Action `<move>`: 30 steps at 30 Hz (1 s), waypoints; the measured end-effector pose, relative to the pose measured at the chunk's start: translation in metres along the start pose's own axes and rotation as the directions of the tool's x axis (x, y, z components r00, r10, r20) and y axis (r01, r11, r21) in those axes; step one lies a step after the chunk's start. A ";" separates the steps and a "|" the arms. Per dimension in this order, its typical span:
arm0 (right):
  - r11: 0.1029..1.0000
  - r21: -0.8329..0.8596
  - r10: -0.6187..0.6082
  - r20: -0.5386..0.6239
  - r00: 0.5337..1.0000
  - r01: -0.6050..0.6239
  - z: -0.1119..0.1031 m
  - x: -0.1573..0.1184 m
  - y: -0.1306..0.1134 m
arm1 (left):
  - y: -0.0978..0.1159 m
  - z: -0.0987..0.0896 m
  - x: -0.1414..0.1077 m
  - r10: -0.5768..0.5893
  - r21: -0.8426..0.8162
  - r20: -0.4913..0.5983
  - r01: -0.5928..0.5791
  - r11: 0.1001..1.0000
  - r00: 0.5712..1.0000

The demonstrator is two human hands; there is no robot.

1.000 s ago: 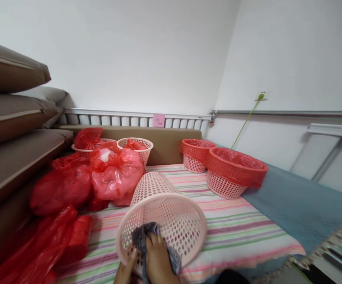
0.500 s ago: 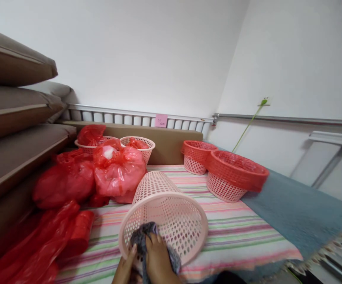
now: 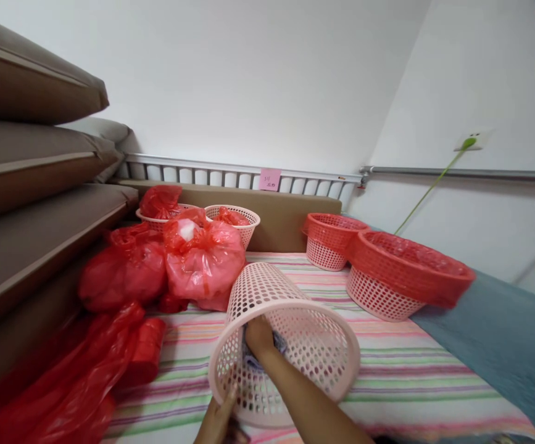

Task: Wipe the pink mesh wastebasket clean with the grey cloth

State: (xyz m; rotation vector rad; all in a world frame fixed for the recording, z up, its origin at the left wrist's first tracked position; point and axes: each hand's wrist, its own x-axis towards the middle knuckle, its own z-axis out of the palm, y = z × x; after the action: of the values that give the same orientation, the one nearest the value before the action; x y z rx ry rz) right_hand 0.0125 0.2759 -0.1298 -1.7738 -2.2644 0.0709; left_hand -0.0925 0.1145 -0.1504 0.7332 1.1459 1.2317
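Note:
A pale pink perforated basket [image 3: 267, 283] lies on its side, its wide mouth facing me. My left hand [image 3: 223, 410] grips the rim at the lower left, thumb toward the inside and the other fingers partly hidden beneath. Reaching in through the mouth, my right hand [image 3: 258, 336] presses a grey cloth [image 3: 252, 361] against the inner wall. The fingers of that hand are curled over the cloth and partly out of sight.
Tied red plastic bags [image 3: 205, 262] and a roll of red bags [image 3: 145, 351] lie to the left, near stacked cushions [image 3: 40, 228]. Two bag-lined baskets [image 3: 382, 296] stand at right on the striped sheet [image 3: 410, 370]. Two more baskets [image 3: 246, 231] are behind the bags.
My right hand has gone from the basket's mouth deeper inside, taking the cloth with it. My left hand stays at the lower left rim. The view has shifted left.

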 end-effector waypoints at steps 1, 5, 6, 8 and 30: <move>1.000 0.003 0.002 -0.001 1.000 -0.002 0.000 0.004 0.002 | 0.001 0.000 0.000 0.001 0.025 -0.002 0.000 1.000 1.000; 1.000 0.003 0.005 0.013 1.000 -0.005 0.001 0.008 0.006 | 0.011 -0.005 -0.005 -0.019 0.099 0.020 0.017 0.995 1.000; 1.000 0.001 0.005 0.019 1.000 -0.005 0.001 0.008 0.006 | 0.014 -0.007 -0.007 0.000 0.099 0.024 -0.002 0.995 1.000; 1.000 -0.004 0.006 0.029 1.000 -0.006 0.001 0.005 0.006 | 0.017 -0.009 -0.009 0.022 0.104 0.014 -0.023 0.994 1.000; 0.987 0.124 -0.088 -0.121 0.989 0.103 0.026 -0.163 0.001 | 0.004 -0.012 -0.002 0.071 0.031 -0.021 -0.071 0.997 0.997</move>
State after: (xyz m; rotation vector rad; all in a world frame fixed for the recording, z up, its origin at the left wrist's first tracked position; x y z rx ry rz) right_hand 0.0428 0.1226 -0.1836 -1.5606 -2.2060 0.0931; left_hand -0.1050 0.1116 -0.1501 0.7902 1.1675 1.2872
